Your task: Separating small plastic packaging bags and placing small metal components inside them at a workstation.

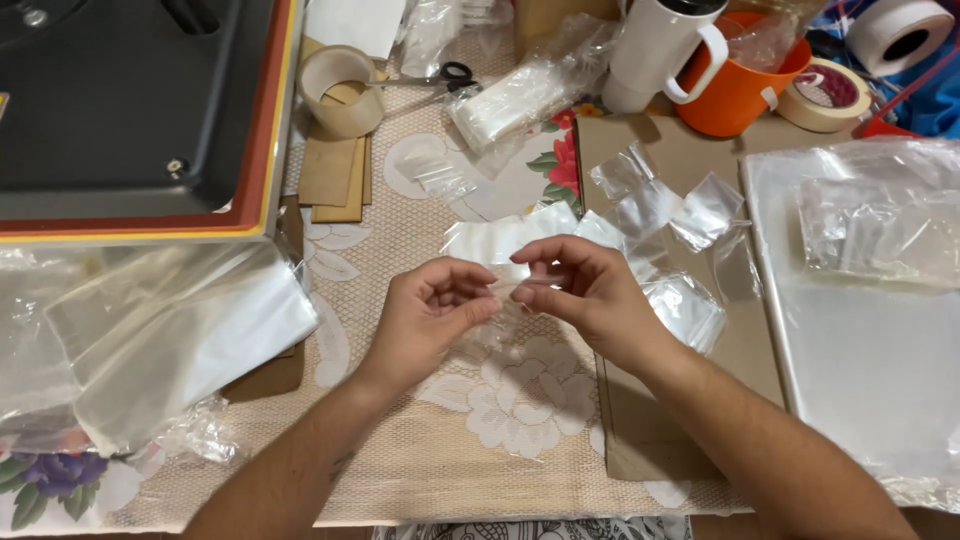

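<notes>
Both the left hand [425, 315] and right hand [590, 295] hover above the surface [440, 450], fingers [478, 305] pinching a small clear bag [505, 285] between them at its edge, apparently to part its mouth, loose bags [660, 215] just beyond.

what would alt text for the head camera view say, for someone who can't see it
Two bare hands, the left hand and right hand, pinch a small clear plastic bag between them above a lace-patterned tablecloth. More clear bags, tape rolls, scissors and an orange cup lie around.
</notes>
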